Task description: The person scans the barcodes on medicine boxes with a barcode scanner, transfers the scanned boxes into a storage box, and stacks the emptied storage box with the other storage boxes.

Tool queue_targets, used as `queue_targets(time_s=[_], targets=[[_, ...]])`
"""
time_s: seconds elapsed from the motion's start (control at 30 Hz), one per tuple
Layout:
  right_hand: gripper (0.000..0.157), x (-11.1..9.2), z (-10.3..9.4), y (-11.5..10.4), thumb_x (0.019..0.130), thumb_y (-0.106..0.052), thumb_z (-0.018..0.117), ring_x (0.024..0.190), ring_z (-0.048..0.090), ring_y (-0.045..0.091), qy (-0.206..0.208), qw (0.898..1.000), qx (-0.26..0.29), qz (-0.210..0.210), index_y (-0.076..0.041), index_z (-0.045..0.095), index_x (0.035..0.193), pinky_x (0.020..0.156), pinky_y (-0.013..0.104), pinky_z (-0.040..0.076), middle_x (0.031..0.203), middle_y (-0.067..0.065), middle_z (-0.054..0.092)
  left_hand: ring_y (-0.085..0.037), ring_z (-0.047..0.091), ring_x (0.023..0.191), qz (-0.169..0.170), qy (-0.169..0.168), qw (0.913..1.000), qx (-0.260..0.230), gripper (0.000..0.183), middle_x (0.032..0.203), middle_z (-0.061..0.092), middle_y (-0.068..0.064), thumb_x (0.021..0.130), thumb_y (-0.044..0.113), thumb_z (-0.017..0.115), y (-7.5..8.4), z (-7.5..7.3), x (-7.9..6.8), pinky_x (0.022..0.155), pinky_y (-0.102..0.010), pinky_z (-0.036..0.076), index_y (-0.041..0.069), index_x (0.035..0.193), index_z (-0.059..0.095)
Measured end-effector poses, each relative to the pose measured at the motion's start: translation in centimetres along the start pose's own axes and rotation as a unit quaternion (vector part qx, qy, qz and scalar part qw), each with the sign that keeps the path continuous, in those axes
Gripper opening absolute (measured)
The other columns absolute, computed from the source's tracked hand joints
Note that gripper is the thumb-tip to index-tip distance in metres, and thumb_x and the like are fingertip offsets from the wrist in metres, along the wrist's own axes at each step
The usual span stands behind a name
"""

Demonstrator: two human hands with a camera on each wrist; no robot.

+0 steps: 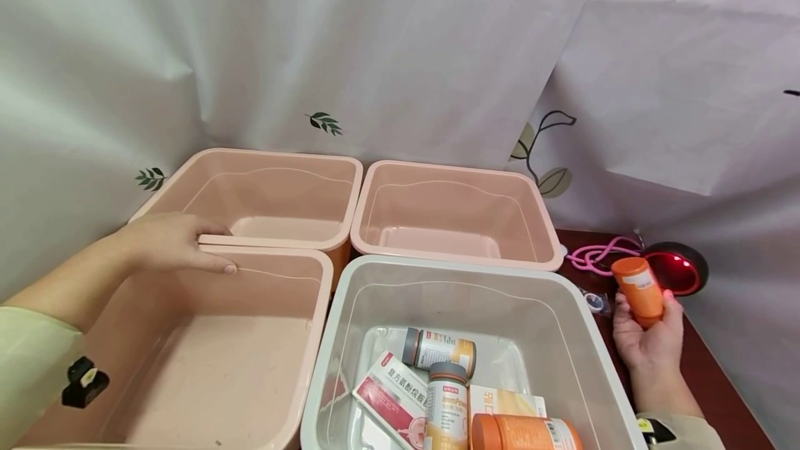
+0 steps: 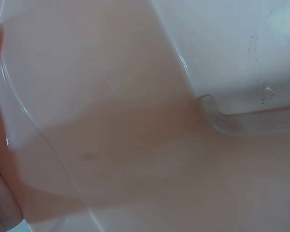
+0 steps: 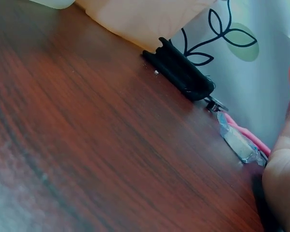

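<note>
On the right of the head view, my right hand [image 1: 650,342] holds an orange bottle [image 1: 639,290] with an orange cap and a white label. Just behind the bottle is a black round device [image 1: 678,268] glowing red inside. My left hand [image 1: 169,242] grips the adjoining rims of two pink bins, the front left bin [image 1: 237,353] and the back left bin [image 1: 294,193], fingers behind and thumb in front. Part of that hand [image 2: 5,203] shows at the left wrist view's edge. Only the thumb side of the right hand [image 3: 285,179] is seen in its wrist view.
A grey bin [image 1: 465,268] holds several bottles and medicine boxes, including an orange bottle [image 1: 525,432]. Behind it stands another pink bin [image 1: 459,210]. A pink cord [image 1: 594,255] and a small plastic-wrapped item [image 1: 595,302] lie on the dark wooden table [image 3: 111,135]. Patterned cloth hangs behind.
</note>
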State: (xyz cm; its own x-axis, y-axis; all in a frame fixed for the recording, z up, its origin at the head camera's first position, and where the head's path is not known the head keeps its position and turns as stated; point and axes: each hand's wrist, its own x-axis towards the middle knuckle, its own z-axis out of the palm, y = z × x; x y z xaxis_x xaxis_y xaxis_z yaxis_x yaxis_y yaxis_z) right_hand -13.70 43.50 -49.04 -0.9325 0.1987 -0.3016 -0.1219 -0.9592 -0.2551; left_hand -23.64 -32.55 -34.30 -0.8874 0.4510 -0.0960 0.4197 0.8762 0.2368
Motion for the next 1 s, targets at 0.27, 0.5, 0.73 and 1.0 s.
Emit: queue_targets(time_s=[0.27, 0.5, 0.73, 1.0], targets=[[0.032, 0.6, 1.1, 2.2, 0.104, -0.01, 0.071, 0.079, 0.072, 0.023, 0.067, 0.947, -0.233, -0.212, -0.014, 0.052, 0.13, 0.059, 0.032, 0.061, 0.122, 0.006, 0.055, -0.013, 0.064, 0.089, 0.001, -0.001, 1.0, -0.001, 0.057, 0.098, 0.072, 0.01, 0.084, 0.059, 0.084, 0.0, -0.1, 0.1, 0.081, -0.044, 0.051, 0.018, 0.123, 0.077], [0.053, 1.2, 1.0, 3.3, 0.088, 0.019, 0.075, 0.104, 0.065, 0.02, 0.046, 0.914, -0.286, -0.284, -0.007, 0.055, 0.129, 0.063, 0.032, 0.061, 0.127, 0.01, 0.051, -0.013, 0.063, 0.088, 0.004, 0.002, 1.0, 0.0, 0.055, 0.097, 0.072, 0.011, 0.084, 0.059, 0.084, 0.0, -0.1, 0.0, 0.08, -0.044, 0.051, 0.02, 0.122, 0.078], [0.058, 1.1, 1.0, 3.5, 0.087, 0.023, 0.072, 0.113, 0.059, 0.021, 0.029, 0.91, -0.304, -0.28, -0.006, 0.051, 0.133, 0.066, 0.031, 0.062, 0.13, 0.01, 0.047, -0.014, 0.065, 0.091, -0.002, 0.002, 1.0, 0.003, 0.058, 0.101, 0.073, 0.008, 0.084, 0.06, 0.084, 0.0, -0.1, -0.1, 0.082, -0.045, 0.051, 0.018, 0.124, 0.077], [0.025, 0.1, 1.1, 2.0, 0.107, -0.009, 0.056, 0.081, 0.073, 0.029, 0.023, 0.983, -0.11, -0.146, -0.019, 0.05, 0.128, 0.073, 0.037, 0.063, 0.121, 0.006, 0.055, -0.014, 0.065, 0.092, 0.003, 0.004, 1.0, 0.002, 0.059, 0.101, 0.074, 0.008, 0.083, 0.059, 0.085, 0.1, 0.0, 0.0, 0.082, -0.046, 0.051, 0.017, 0.124, 0.077]])
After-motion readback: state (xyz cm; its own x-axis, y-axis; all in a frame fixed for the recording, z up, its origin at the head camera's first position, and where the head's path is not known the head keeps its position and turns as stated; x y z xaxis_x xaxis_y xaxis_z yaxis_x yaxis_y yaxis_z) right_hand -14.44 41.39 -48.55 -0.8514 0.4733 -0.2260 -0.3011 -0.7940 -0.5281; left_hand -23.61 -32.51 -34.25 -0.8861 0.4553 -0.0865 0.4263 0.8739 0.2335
